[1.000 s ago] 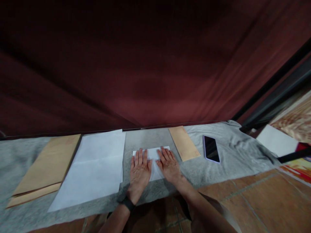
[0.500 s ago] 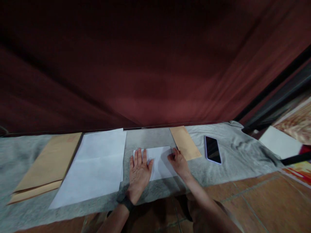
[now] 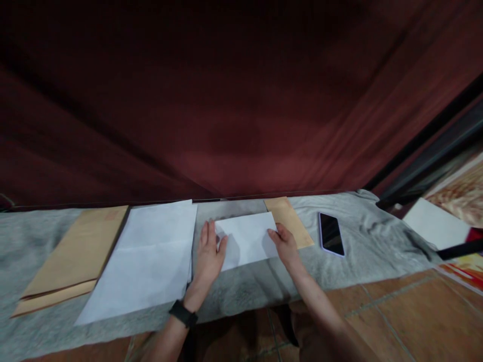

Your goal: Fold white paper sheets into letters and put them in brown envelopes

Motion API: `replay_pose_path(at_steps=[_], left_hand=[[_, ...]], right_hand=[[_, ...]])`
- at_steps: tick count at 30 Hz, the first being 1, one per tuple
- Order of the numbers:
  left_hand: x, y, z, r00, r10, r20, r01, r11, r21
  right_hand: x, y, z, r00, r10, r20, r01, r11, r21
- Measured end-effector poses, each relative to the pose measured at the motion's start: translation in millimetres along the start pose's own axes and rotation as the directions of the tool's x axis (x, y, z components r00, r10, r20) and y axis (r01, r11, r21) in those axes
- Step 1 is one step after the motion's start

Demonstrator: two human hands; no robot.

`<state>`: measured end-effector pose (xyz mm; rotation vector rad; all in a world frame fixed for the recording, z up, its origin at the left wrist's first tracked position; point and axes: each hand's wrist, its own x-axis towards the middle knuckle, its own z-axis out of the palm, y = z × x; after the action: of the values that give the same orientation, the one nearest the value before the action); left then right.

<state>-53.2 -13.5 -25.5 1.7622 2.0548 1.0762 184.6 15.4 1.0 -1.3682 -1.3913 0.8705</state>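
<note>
Head view. Item: folded white sheet, mid-counter on the grey cloth, far edge apparently lifted. Left hand pinches its left edge, right hand its right edge (both closed on it). Light, limp, easily creased; best held by opposite edges. Adjacent: brown envelope, phone.

Probably home floor workspace: terracotta floor tiles, grey cloth spread out, maroon curtain behind.
</note>
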Motion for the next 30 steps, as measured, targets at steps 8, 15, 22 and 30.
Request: replay_pose_path(at_steps=[8,15,22,30], left_hand=[[7,19,-31.1,0.993,-0.035,-0.111,0.003,0.962,-0.273],[-3,28,-44.3,0.956,0.169,0.241,-0.058,0.91,-0.411],[-37,28,-51.9,0.636,0.423,0.645,-0.291,0.906,-0.307],[-43,10,-42.4,0.614,0.453,0.646,-0.464,0.87,-0.168]], right_hand=[[-33,-34,-25,0.759,-0.569,0.318,0.652,0.664,-0.367],[-62,-20,3,0.552,-0.415,0.723,0.819,0.432,-0.377],[-64,-26,-3,0.558,-0.28,0.781,0.79,0.466,-0.398],[-62,-29,-12,0.589,-0.216,0.779,0.703,0.612,-0.362]])
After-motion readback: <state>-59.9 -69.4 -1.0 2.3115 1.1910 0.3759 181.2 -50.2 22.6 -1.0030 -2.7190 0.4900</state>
